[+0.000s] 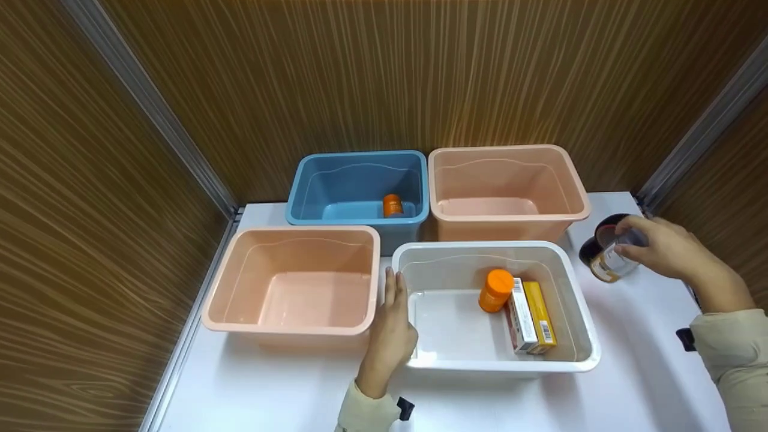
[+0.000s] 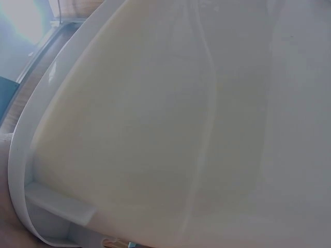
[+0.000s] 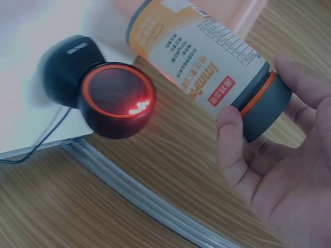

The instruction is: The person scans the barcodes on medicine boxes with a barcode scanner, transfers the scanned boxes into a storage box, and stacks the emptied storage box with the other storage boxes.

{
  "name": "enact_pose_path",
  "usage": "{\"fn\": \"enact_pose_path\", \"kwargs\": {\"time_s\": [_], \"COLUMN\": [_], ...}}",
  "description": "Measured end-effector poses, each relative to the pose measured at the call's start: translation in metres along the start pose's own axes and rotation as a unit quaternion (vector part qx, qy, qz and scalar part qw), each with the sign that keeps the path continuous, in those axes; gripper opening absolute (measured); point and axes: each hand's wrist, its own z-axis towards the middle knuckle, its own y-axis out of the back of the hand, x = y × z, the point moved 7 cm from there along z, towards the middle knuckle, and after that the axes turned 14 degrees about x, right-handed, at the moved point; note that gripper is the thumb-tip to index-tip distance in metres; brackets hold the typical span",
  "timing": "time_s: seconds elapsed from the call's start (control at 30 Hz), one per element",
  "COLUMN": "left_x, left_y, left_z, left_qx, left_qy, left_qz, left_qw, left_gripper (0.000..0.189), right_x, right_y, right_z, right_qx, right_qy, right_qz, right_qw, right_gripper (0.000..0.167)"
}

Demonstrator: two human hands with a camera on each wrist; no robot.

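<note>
My right hand [image 1: 675,249] grips a bottle [image 3: 199,57] by its dark grey cap, between thumb and fingers. The bottle has a white and orange label with a printed table and a red patch. It is tilted, close to a black barcode scanner [image 3: 64,72], whose round orange-ringed face glows red. My left hand [image 1: 393,333] lies at the left rim of a white bin [image 1: 480,365], fingers straight. That bin's pale inner wall [image 2: 129,129] fills most of the left wrist view. Inside the bin, an orange bottle [image 1: 496,291] stands beside a white box [image 1: 523,318] and a yellow box [image 1: 540,315].
A pink bin [image 1: 291,329] is left of the white one. Behind stand a blue bin [image 1: 360,221], holding a small orange bottle [image 1: 392,205], and another pink bin [image 1: 510,219]. Wood-grain panels [image 1: 372,72] enclose the table [image 1: 288,390]. A cable [image 3: 46,137] trails from the scanner.
</note>
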Motion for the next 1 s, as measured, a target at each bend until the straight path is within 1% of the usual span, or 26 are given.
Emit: {"fn": "enact_pose_path", "kwargs": {"time_s": [0.07,0.17,0.27,0.37,0.57,0.67,0.8,1.0], "left_x": [0.0,-0.001,-0.001,0.0,-0.001,-0.001,0.0,-0.001], "left_y": [0.0,0.0,0.0,0.0,0.001,0.001,0.0,0.001], "left_z": [-0.001,-0.002,-0.002,-0.001,0.0,0.0,0.0,0.001], "left_qx": [-0.002,-0.003,-0.001,0.001,-0.001,0.0,0.002,0.0], "left_qy": [-0.003,-0.004,-0.001,0.004,0.005,0.006,0.008,0.007], "left_qz": [-0.001,-0.001,-0.001,-0.001,0.007,0.009,0.005,0.008], "left_qw": [1.0,1.0,1.0,1.0,1.0,0.9999,1.0,0.9999], "left_gripper": [0.079,0.079,0.079,0.079,0.078,0.077,0.078,0.078], "right_x": [-0.006,-0.012,-0.013,-0.011,-0.001,0.002,0.002,0.002], "right_y": [-0.006,-0.012,-0.013,-0.01,-0.001,0.001,0.0,0.002], "right_z": [0.001,0.003,0.005,0.006,0.008,0.009,0.01,0.008], "right_qx": [0.02,0.047,0.058,0.053,0.012,0.012,0.031,0.014], "right_qy": [-0.01,-0.025,-0.03,-0.027,0.004,0.008,-0.006,0.006], "right_qz": [0.002,0.011,0.015,0.019,0.019,0.027,0.041,0.015], "right_qw": [0.9998,0.9985,0.9978,0.998,0.9997,0.9995,0.9987,0.9998], "right_gripper": [0.033,0.041,0.048,0.048,0.04,0.038,0.038,0.037]}}
